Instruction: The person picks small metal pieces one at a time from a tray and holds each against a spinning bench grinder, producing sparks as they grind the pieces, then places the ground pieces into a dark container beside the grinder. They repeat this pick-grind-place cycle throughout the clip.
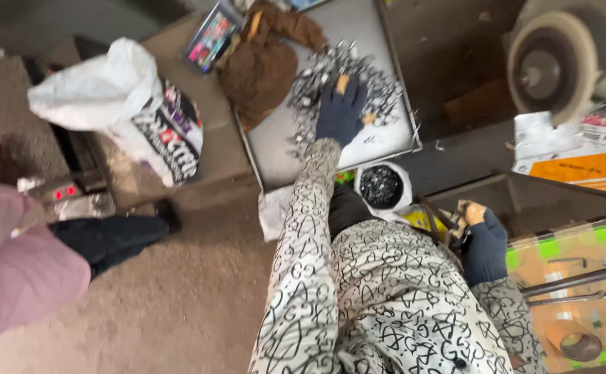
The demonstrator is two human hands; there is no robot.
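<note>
From the head camera, the left hand (341, 111), in a dark blue glove with worn-through fingertips, reaches out flat over a heap of small shiny metal pieces (323, 79) on a grey metal tray (282, 149). Its grip is spread, fingers splayed and pressed onto the heap; whether any piece is caught under the palm cannot be told. The pieces lie under and all around this grip, most of them beyond and to its left. Farther left of it on the tray sits a crumpled brown cloth (265, 66), touching the edge of the heap. Just nearer than the grip, off the tray's near edge, stands a white bag of dark small parts (380, 185).

The right hand (484, 246), also in a dark blue glove, is drawn in close to the body, well apart from the tray. Its grip is curled around something yellowish at the fingertips, too blurred to name. To the right of this grip lies cardboard with green tape (580, 253) carrying metal rods (580, 279).

Far left of both grips, a white printed plastic sack (129, 104) stands on the desk, and another person's pink sleeve (19, 277) shows at the edge.
</note>
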